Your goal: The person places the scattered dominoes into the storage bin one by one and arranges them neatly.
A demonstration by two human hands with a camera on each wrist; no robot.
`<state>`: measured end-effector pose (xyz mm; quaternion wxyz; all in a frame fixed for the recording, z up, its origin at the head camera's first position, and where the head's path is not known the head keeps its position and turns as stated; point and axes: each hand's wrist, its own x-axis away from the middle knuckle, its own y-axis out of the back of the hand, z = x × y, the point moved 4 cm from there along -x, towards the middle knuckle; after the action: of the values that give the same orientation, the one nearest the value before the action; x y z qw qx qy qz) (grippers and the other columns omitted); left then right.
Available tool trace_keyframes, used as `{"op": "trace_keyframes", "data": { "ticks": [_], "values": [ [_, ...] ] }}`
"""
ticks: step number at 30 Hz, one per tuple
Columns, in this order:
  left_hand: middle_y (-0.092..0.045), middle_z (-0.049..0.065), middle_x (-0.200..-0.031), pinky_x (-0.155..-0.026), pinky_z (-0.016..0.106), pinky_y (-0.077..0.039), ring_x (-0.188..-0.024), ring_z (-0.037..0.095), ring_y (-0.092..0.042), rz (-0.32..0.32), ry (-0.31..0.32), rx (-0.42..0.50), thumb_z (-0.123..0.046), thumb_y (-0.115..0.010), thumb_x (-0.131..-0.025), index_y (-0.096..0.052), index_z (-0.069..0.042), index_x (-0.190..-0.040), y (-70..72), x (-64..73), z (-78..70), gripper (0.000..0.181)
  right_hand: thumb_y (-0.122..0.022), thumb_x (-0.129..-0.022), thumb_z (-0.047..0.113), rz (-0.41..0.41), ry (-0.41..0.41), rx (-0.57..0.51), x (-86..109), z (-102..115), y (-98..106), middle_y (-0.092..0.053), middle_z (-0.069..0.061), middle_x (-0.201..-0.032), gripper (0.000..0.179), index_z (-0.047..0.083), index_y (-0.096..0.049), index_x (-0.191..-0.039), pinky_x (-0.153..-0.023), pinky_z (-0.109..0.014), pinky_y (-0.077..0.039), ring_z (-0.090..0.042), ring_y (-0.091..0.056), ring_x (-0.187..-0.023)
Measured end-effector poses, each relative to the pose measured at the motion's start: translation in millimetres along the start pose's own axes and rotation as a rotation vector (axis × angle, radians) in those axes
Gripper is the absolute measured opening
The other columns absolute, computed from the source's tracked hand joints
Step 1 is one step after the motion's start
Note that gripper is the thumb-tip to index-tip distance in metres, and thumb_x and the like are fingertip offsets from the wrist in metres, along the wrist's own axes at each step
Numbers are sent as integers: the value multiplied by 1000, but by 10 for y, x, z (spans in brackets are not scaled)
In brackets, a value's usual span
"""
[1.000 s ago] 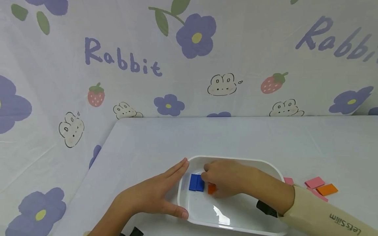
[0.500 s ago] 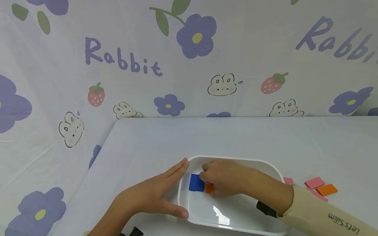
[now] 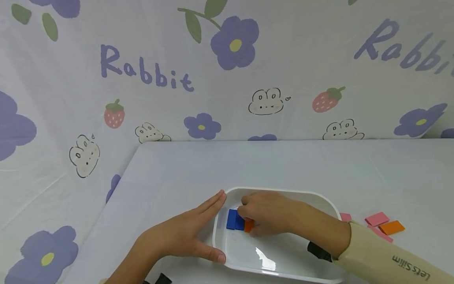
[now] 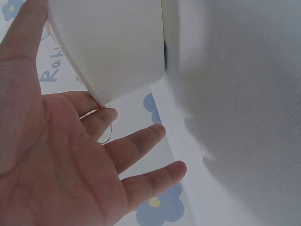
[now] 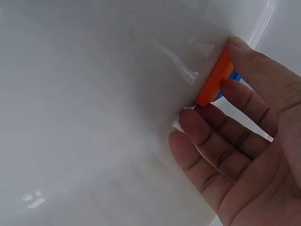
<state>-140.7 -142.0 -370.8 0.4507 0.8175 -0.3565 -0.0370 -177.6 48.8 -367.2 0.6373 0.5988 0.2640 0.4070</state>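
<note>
In the head view, a white plastic tub (image 3: 291, 252) sits on the table. My left hand (image 3: 188, 232) lies along its left end, thumb and fingers stretched out and touching the rim near both corners. Inside the tub, my right hand (image 3: 271, 213) pinches a small orange tile (image 3: 249, 226) on the tub floor. Thumb and fingertips hold the ends of the orange tile (image 5: 217, 77) in the right wrist view. Two blue tiles (image 3: 231, 219) lie side by side just left of it, the nearer one partly covered by my fingers.
Right of the tub, several pink tiles (image 3: 377, 219) and one loose orange tile (image 3: 391, 227) lie on the white table (image 3: 283, 165); my right sleeve (image 3: 383, 252) hides part of that area. Behind the table hangs a patterned cloth (image 3: 291, 59).
My right hand has slid the orange tile a little to the left, up beside the blue tiles. The left hand and the tub have stayed in place.
</note>
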Motion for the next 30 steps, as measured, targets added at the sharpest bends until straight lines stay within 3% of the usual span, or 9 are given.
{"op": "trace_keyframes", "data": {
  "ticks": [30],
  "values": [
    [5, -22, -164, -117, 45, -27, -150, 11, -12, -7, -4, -11, -74, -73, -71, -2, -36, -161, -5, -5, 9, 122, -85, -82, 30, -10, -22, -59, 37, 4, 73, -56, 8, -78, 23, 16, -74, -97, -66, -17, -49, -6, -51, -68]
  ]
}}
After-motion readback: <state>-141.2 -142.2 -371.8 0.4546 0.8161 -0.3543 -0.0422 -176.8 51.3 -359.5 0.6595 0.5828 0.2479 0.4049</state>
